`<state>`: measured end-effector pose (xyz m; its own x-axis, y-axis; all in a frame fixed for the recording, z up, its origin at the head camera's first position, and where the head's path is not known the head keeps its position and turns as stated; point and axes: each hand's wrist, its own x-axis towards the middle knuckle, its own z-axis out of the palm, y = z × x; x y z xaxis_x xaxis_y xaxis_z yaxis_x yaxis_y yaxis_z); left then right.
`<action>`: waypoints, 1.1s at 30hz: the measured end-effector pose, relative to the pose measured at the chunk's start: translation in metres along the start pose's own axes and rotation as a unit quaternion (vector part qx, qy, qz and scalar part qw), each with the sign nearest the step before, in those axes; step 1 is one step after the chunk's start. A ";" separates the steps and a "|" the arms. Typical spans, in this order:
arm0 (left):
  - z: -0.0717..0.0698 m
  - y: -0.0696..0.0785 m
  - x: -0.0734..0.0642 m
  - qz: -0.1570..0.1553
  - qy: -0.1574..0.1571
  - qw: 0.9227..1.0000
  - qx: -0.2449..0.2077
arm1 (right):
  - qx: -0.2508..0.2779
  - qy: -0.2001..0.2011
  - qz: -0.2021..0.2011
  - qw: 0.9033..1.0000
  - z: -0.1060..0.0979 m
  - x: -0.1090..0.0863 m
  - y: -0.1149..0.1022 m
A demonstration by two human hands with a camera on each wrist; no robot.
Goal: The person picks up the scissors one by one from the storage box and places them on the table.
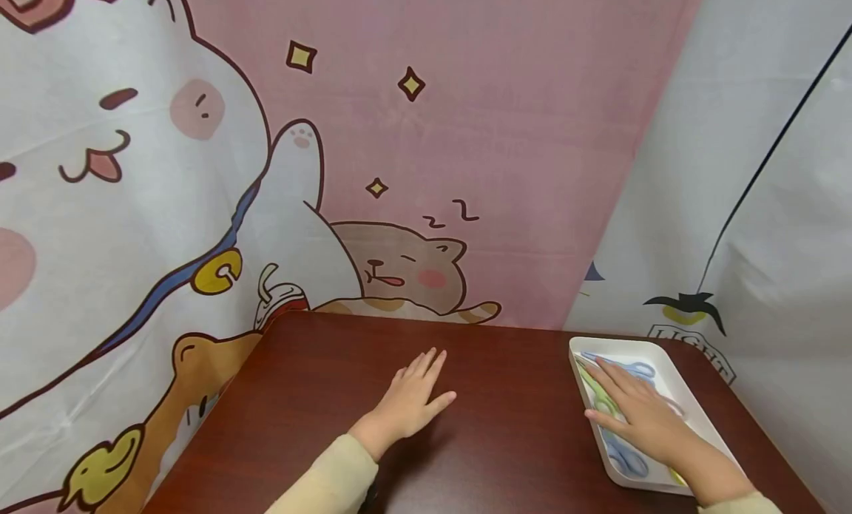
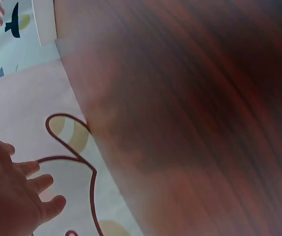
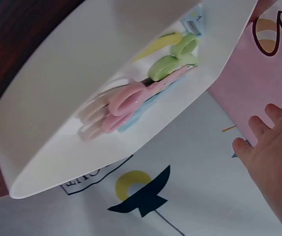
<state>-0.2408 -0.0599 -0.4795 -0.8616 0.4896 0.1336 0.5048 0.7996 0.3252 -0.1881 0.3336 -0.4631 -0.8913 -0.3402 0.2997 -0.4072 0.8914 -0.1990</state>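
Observation:
Over the middle of the table, my left hand is held with its fingers straight and thumb spread, nothing in it. In the left wrist view that hand shows at the lower left. My right hand reaches flat over a white tray, fingers extended and holding nothing. Scissors lie in the tray: a green pair, a blue pair, and in the right wrist view a pink pair beside pale beige handles. A yellow piece lies near the green handles. My right hand hides part of them.
The dark red-brown table has its far edge against a pink cartoon cloth. A pale cloth hangs along the right, close to the tray. The tray stands near the table's right edge.

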 end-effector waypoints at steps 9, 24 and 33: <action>0.020 0.033 0.017 -0.017 -0.011 0.993 -0.114 | -0.005 0.023 0.025 0.999 0.000 -0.014 0.018; 0.056 0.100 0.035 -0.083 -0.001 0.935 -0.346 | 0.012 -0.090 0.171 0.981 -0.010 -0.036 0.059; 0.079 0.142 0.044 -0.143 0.037 0.877 -0.457 | 0.030 -0.122 0.249 0.960 -0.009 -0.056 0.087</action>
<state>-0.2030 0.1022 -0.5013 -0.9645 0.2627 -0.0264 0.0433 0.2559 0.9657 -0.1724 0.4330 -0.4889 -0.9956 0.0581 -0.0731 0.0784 0.9456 -0.3157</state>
